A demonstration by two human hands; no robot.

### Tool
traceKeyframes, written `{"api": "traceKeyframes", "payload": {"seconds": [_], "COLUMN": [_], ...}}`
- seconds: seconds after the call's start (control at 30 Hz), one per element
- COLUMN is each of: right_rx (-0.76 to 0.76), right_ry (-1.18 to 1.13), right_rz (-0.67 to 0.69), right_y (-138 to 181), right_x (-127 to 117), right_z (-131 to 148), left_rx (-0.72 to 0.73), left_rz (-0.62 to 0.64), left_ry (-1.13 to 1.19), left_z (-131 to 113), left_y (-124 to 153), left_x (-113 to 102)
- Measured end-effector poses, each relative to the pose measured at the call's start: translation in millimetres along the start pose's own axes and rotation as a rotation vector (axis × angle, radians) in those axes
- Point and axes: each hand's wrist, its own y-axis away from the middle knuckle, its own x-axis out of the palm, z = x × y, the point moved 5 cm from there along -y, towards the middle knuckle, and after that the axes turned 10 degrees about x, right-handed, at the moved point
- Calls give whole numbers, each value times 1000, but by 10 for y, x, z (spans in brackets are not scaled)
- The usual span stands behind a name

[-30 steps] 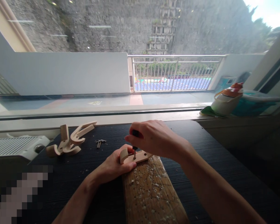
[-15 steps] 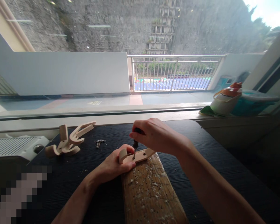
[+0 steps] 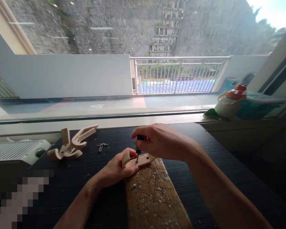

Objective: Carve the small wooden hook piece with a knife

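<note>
My left hand (image 3: 120,165) grips the curved end of a pale wooden hook (image 3: 144,160), thumb on the near side and fingers behind. The hook lies across the far end of a worn wooden board (image 3: 154,194) full of small holes. In my right hand (image 3: 154,138) is a screwdriver (image 3: 138,149) with a dark handle, held upright. Its tip meets the hook near the curved end; a screw there is too small to make out. A second, dark hole shows farther right on the hook. My right hand hides part of the handle.
Several more wooden hooks (image 3: 69,144) lie at the back left of the black table (image 3: 105,197). Between them and my hands is a small heap of screws (image 3: 102,147). A radiator (image 3: 16,151) stands left; a white bottle (image 3: 230,106) and a teal box (image 3: 259,105) sit on the windowsill.
My right hand has turned and shifted slightly on the screwdriver handle, its fingers loosened and more extended. The hook, the board and my left hand stay put.
</note>
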Motion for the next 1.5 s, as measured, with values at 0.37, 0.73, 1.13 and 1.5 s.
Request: {"api": "traceKeyframes", "payload": {"seconds": [0.37, 0.73, 1.13, 1.5], "right_rx": [46, 110, -100, -129], "right_ry": [13, 97, 189, 528], "right_rz": [1, -63, 161, 446], "right_y": [-95, -99, -34, -144], "right_x": [75, 90, -109, 31], "right_z": [-55, -21, 181, 477], "left_rx": [13, 7, 81, 108], "left_rz": [-3, 0, 48, 39], "left_ry": [26, 12, 80, 226], "left_z": [15, -29, 29, 71], "left_y": [-5, 7, 45, 52], "left_x": [14, -8, -31, 1]}}
